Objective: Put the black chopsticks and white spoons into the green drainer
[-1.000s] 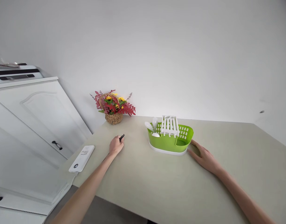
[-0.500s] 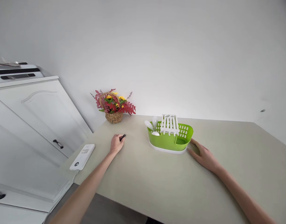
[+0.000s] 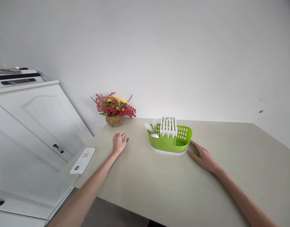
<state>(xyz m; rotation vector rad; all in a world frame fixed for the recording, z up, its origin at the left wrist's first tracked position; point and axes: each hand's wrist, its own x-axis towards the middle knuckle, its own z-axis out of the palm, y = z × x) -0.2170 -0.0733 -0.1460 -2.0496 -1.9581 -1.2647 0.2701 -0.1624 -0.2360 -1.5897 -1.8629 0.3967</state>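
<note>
My left hand (image 3: 118,142) rests on the table with thumb and fingers apart and curved. Just past it the end of a small, thin black object (image 3: 127,139) shows, mostly hidden by the hand; its kind I cannot make out. A green plastic basket (image 3: 162,143) on a white base stands upright in the middle of the table. Several white spoons (image 3: 149,127) stand in its left side, and a white slotted rack (image 3: 168,126) sits across its top. My right hand (image 3: 203,157) lies at the basket's right end, thumb and fingers spread, fingertips against or very near it.
A wicker basket of artificial flowers (image 3: 114,120) stands at the table's back left. On the left edge lies a white power strip-like device (image 3: 83,160) with a cable. White cabinets (image 3: 41,126) border the left, and a wall (image 3: 182,63) rises behind the table (image 3: 159,183).
The black object that was between my left fingers is now lower beside the hand, and those fingers have spread. My right hand stays at the basket. The view has shifted slightly.
</note>
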